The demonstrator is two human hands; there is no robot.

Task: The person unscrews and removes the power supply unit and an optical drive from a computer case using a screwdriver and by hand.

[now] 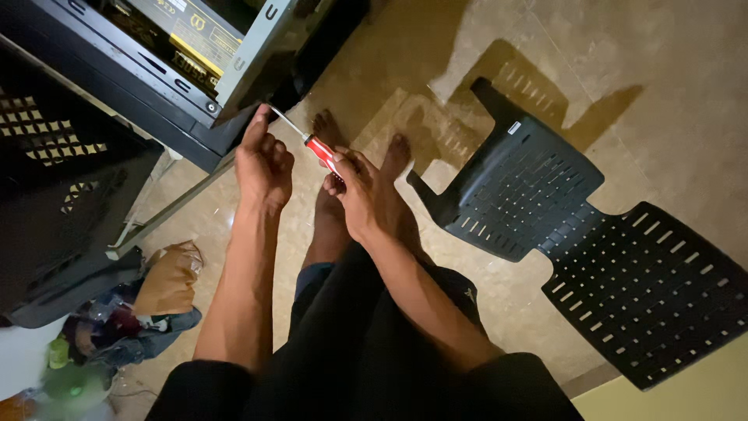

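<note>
My right hand (pixel 366 191) grips the red handle of a screwdriver (pixel 318 146), whose metal shaft points up-left toward the corner of an open computer case (pixel 195 117). My left hand (pixel 263 160) is beside the shaft, fingertips at the case's lower corner near the screwdriver tip. Whether the left fingers pinch the shaft or a screw is too small to tell. Inside the case lies a black power supply with a yellow label (pixel 191 35). My bare feet (pixel 389 156) rest on the tiled floor below the hands.
A black perforated plastic chair (pixel 561 234) lies tipped on the floor at right. Another dark perforated panel (pixel 54 179) stands at left. A brown bag (pixel 167 281) and a pile of clothes and clutter (pixel 101 343) sit at lower left.
</note>
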